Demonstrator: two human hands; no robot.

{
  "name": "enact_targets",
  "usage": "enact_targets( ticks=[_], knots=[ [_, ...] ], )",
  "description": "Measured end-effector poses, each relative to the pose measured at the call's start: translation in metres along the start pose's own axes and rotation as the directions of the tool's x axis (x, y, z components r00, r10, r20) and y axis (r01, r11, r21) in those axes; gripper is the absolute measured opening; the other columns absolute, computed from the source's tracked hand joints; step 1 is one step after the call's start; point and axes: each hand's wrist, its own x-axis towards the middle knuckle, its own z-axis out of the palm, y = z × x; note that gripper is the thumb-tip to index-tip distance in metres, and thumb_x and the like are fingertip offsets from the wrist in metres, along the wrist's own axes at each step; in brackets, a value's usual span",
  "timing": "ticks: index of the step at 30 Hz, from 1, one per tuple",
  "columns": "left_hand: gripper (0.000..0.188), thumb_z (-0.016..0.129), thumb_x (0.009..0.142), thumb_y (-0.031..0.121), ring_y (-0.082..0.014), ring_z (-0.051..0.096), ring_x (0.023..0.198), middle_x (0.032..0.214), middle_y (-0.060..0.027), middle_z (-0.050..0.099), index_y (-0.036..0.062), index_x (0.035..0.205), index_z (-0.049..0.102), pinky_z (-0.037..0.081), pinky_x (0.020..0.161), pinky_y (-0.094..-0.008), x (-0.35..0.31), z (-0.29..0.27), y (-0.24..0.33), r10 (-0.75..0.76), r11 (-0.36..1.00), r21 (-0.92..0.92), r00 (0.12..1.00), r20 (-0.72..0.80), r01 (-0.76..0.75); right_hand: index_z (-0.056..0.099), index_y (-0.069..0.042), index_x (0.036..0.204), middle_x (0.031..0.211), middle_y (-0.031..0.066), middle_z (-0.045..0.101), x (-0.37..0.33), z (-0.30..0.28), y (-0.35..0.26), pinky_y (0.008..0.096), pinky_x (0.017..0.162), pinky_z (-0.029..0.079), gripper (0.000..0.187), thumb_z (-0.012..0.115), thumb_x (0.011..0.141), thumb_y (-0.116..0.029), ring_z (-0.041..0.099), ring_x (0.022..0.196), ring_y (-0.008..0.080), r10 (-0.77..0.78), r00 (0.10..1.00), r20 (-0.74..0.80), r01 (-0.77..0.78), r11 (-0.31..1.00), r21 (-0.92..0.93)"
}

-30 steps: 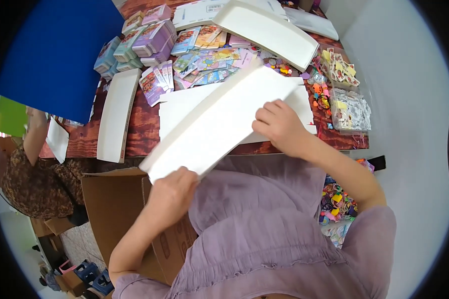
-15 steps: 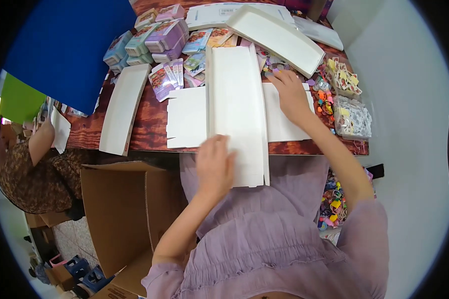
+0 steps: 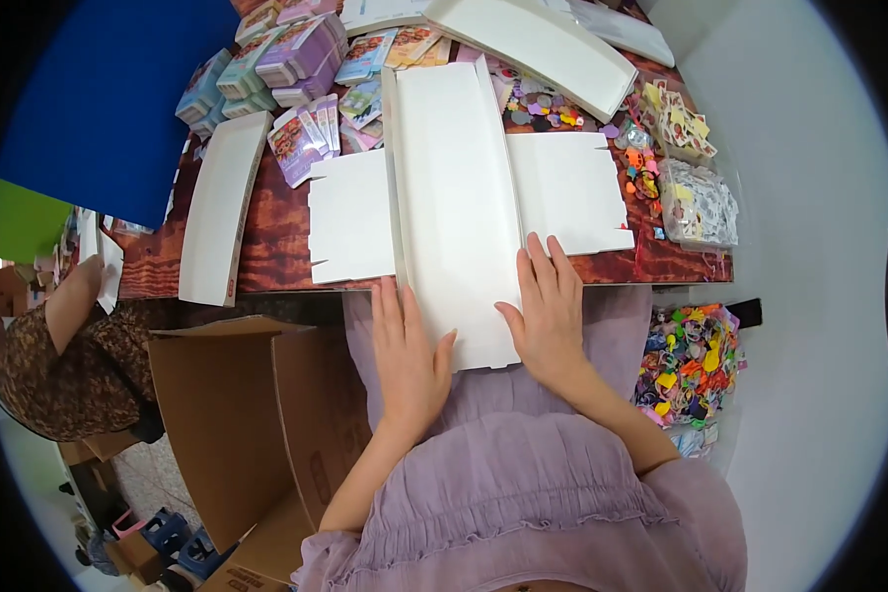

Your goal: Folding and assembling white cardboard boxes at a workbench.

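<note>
left hand and right hand, fingers spread flat, no grip closed, press the near end of a flat white cardboard box blank lying across the worktop edge; open brown carton stands below left.

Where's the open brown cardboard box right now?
In the head view, the brown cardboard box sits lower left, below the table's edge, beside the left hand.
</note>
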Motion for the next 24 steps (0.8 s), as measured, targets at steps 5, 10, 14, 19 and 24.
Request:
enact_targets(
  ticks=[5,10,14,19,24],
  knots=[
    [0.054,0.068,0.085,0.006,-0.036,0.054,0.118,0.13,-0.0184,0.056,-0.0025,0.137,0.058,0.041,0.105,-0.0494,-0.007,-0.015,-0.008,0.085,0.989,0.118,0.995,0.06,-0.092,0.052,0.007,0.141,0.142,0.0207,0.051,-0.009,-0.01,0.001,0.0504,0.111,0.036,0.063,0.073,0.086,-0.013,0.044,0.135,0.0407,-0.046,0.999,-0.008,0.046,0.999,0.029],
    [0.05,0.064,0.081,0.004,-0.0298,0.058,0.103,0.115,-0.0125,0.06,0.0014,0.131,0.064,0.044,0.099,-0.046,0.011,-0.04,-0.025,0.392,0.901,0.151,0.913,0.116,-0.406,0.065,-0.001,0.129,0.122,0.0172,0.058,-0.012,-0.03,0.025,0.0471,0.1,0.045,0.047,0.067,0.082,-0.003,0.054,0.116,0.0375,-0.177,0.979,0.104,0.164,0.979,0.125],
    [0.04,0.065,0.076,0.001,-0.0283,0.059,0.102,0.11,-0.0099,0.061,0.0082,0.115,0.07,0.045,0.097,-0.0452,0.02,-0.052,-0.034,0.53,0.824,0.089,0.817,0.229,-0.56,0.071,-0.006,0.115,0.111,0.0134,0.059,-0.018,-0.046,0.033,0.0422,0.09,0.049,0.036,0.063,0.08,-0.004,0.057,0.107,0.0327,-0.354,0.916,0.187,0.336,0.934,0.121],
    [0.026,0.07,0.075,0.004,-0.0275,0.061,0.1,0.111,-0.0098,0.062,0.0071,0.1,0.073,0.049,0.089,-0.0409,0.049,-0.067,-0.039,0.537,0.831,-0.002,0.802,0.262,-0.556,0.07,-0.008,0.108,0.097,0.0083,0.057,-0.004,-0.068,0.038,0.0396,0.083,0.048,0.029,0.063,0.08,-0.008,0.056,0.096,0.0265,-0.443,0.824,0.354,0.449,0.891,0.07],
    [0.025,0.074,0.074,0.002,-0.0271,0.063,0.092,0.118,-0.0091,0.065,0.0064,0.099,0.072,0.054,0.075,-0.039,0.086,-0.075,-0.044,0.563,0.818,0.052,0.817,0.123,-0.572,0.069,-0.008,0.108,0.095,0.007,0.057,0.033,-0.071,0.04,0.0389,0.079,0.048,0.028,0.062,0.081,-0.008,0.056,0.093,0.0257,-0.477,0.802,0.359,0.502,0.865,0.028]
  ],
)
